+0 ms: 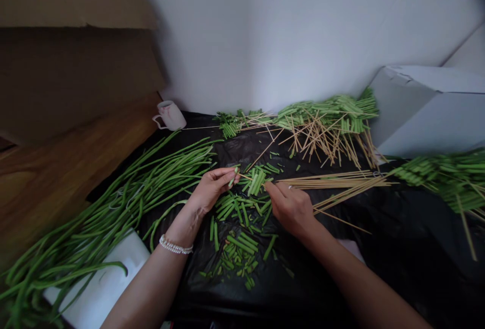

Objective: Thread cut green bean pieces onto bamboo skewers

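A wooden skewer (244,176) runs between my two hands, with several short cut pieces of long green bean (257,182) threaded side by side on it. My left hand (214,187) is closed in a pinch at the skewer's left end, and a bit of green shows at its fingertips. On the other side, my right hand (291,206) has its fingers closed around the skewer close to the threaded pieces. Loose cut bean pieces (242,210) lie scattered beneath both hands on a black plastic sheet (303,273). Smaller bean scraps (237,258) are heaped nearer to me.
Long whole beans (151,182) spread on the left, partly over a white sheet-like object (109,278). Bare skewers (337,181) lie right of my hand. Filled skewers (329,114) are piled against the wall, more (447,175) at right. A mug (171,115) and white box (428,101) stand behind.
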Tool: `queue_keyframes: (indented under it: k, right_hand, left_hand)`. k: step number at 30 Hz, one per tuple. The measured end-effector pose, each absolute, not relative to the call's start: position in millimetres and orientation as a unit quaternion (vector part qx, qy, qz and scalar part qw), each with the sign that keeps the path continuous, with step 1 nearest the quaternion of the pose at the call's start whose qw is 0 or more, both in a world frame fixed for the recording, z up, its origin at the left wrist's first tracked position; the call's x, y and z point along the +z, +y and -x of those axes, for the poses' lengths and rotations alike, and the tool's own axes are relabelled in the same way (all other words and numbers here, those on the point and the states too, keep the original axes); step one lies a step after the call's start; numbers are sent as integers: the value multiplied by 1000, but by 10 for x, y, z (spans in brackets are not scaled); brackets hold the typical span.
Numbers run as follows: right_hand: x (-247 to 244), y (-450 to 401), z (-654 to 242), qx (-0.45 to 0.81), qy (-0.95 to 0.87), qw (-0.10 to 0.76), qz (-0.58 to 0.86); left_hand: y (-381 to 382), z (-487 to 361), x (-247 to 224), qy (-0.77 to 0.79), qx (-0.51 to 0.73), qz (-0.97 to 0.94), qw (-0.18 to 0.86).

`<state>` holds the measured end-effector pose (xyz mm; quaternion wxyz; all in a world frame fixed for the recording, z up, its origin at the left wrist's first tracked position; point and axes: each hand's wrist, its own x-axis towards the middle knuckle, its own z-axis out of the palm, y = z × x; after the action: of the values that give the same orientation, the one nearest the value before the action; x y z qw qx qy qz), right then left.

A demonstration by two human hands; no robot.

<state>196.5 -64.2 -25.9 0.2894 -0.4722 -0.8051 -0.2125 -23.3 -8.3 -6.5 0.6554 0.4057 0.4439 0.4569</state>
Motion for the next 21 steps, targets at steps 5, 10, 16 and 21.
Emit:
queue_keyframes:
  k: [5, 10, 16, 21]
  right_hand:
    - [-256, -639, -1962, -213, -806, 291, 469]
    - [-253, -639, -1959, -206, -808, 282, 474]
    - [-249, -644, -1951, -199, -811, 282, 473]
    - [-255, -648, -1945, -199, -814, 282, 467]
  left_hand:
    - [-82, 239, -84, 441, 452, -414, 655]
    - [-82, 230, -75, 439, 451, -416, 656]
    - [-93, 219, -67, 448, 444, -427, 647]
    - [-94, 196, -84, 461, 459, -424, 631]
